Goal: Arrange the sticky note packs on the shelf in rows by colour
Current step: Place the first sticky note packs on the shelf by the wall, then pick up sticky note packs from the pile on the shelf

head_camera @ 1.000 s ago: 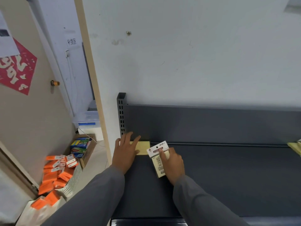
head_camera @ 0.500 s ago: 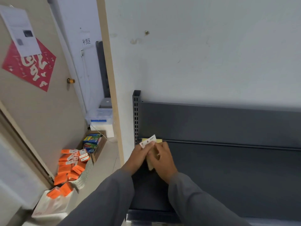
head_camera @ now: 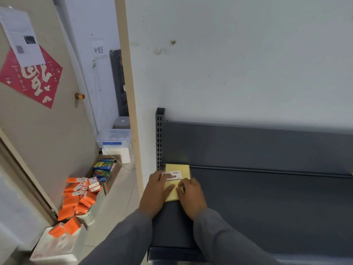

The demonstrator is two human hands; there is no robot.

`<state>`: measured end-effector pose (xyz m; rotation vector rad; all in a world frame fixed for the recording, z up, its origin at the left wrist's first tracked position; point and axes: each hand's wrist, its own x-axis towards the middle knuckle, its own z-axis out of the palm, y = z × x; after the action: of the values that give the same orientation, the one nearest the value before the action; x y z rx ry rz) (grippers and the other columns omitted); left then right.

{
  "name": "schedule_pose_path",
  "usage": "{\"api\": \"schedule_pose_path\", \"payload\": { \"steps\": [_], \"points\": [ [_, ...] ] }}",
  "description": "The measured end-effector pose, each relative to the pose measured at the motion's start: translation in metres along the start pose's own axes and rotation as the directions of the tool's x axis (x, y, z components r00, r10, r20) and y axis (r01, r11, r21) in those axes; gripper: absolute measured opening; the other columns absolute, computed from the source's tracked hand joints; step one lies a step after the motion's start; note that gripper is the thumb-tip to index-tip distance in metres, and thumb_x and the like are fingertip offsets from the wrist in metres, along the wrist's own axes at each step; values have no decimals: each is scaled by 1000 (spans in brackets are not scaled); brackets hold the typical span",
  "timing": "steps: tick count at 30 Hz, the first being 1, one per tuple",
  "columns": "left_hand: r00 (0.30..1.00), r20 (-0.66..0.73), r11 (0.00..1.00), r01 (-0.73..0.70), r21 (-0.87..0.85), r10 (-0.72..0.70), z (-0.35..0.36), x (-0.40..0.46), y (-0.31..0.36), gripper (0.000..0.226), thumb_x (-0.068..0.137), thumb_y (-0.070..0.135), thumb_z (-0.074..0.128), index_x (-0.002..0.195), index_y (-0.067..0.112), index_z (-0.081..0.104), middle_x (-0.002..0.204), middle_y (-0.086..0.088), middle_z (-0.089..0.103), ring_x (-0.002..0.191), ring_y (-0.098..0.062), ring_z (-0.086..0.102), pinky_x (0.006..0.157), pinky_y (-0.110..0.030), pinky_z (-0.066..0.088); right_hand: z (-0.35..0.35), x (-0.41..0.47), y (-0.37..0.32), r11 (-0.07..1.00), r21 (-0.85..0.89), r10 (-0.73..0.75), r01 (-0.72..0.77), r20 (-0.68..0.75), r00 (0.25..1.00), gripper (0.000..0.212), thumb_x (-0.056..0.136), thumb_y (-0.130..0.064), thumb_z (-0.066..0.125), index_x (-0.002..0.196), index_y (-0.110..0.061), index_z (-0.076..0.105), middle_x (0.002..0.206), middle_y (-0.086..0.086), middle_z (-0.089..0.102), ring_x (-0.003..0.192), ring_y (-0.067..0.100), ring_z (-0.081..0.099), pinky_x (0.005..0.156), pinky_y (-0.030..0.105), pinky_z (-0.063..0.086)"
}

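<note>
A: Obs. 1 — where are the yellow sticky note packs [head_camera: 177,167]?

B: Back left corner of the dark grey shelf [head_camera: 267,203], against the perforated upright [head_camera: 159,138]. One lies flat at the back; a second, with a white header label [head_camera: 172,175], lies just in front of it at about 6 o'clock, touching or overlapping — cannot tell which.

A: Hands?

B: Left hand [head_camera: 155,192] lies with fingers straight, flat over the front pack's left edge and label. Right hand [head_camera: 191,196] rests on its right edge at 3 o'clock, fingers bent down onto the paper; whether they pinch it I cannot tell. Both sleeves grey.

A: Surroundings?

B: At 9 o'clock on the floor — a white basket [head_camera: 93,209] heaped with orange packs [head_camera: 80,196], more on a white box [head_camera: 57,243]. Beyond it, a cardboard box of green-blue packets [head_camera: 104,167].
</note>
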<state>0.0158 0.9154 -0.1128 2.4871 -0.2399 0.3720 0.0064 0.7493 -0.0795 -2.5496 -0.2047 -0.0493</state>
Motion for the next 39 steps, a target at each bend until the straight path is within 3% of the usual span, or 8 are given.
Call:
{"api": "schedule_pose_path", "payload": {
  "steps": [3,7,11,17,25,29,35,39],
  "points": [
    [985,-46,907,-133,400,165,-1,4,4,41,100,45,36,117,28,70,149,-7,53,133,-29,50,111,-45,33,3,-5,2,977,-203,-70,62,-30,997,30,102,-33,45,124,-17,56,125,5,50,115,26,45,96,35,42],
    [982,-10,799,-148,582,190,-15,12,17,48,96,48,34,117,27,72,152,-9,52,136,-34,50,112,-57,25,-13,-7,12,904,-427,-51,-18,-149,987,48,94,-41,39,127,-16,62,126,14,61,112,37,57,87,48,50],
    [983,34,805,-166,570,180,-16,26,60,53,95,51,36,125,22,69,148,-12,54,135,-35,51,110,-58,32,-49,-8,42,859,-501,-1,-102,-201,980,56,90,-43,48,137,-14,58,138,24,56,126,45,52,97,57,47],
    [961,86,807,-268,526,262,44,52,167,50,93,52,47,123,18,68,139,-13,60,124,-32,56,101,-55,38,-134,-32,124,831,-510,41,-220,-339,940,58,89,-42,61,139,-14,56,138,23,56,127,44,52,99,55,47],
    [869,123,776,-485,403,479,195,62,398,56,93,57,39,120,18,68,130,-11,63,108,-33,60,96,-52,38,-304,-121,311,792,-461,195,-399,-428,882,60,96,-40,49,150,-14,42,150,20,45,139,41,40,109,52,38],
    [834,121,768,-545,338,538,257,65,513,52,92,55,44,120,18,67,130,-12,62,110,-35,60,98,-53,38,-381,-162,401,747,-436,263,-502,-501,825,61,88,-37,61,143,-14,49,139,19,54,128,43,51,103,54,44],
    [788,208,721,-614,322,579,335,59,604,50,88,53,47,121,21,66,127,-8,63,109,-31,62,96,-54,40,-437,-209,499,714,-368,434,-595,-435,789,63,97,-31,45,154,-17,23,157,16,28,144,40,24,116,51,27],
    [762,285,692,-647,319,581,377,77,646,41,84,43,64,120,22,65,118,-5,64,104,-29,62,87,-49,44,-457,-220,545,712,-341,484,-613,-394,781,68,94,-37,52,151,-11,27,152,16,34,139,38,30,115,47,30]
  ]
}}
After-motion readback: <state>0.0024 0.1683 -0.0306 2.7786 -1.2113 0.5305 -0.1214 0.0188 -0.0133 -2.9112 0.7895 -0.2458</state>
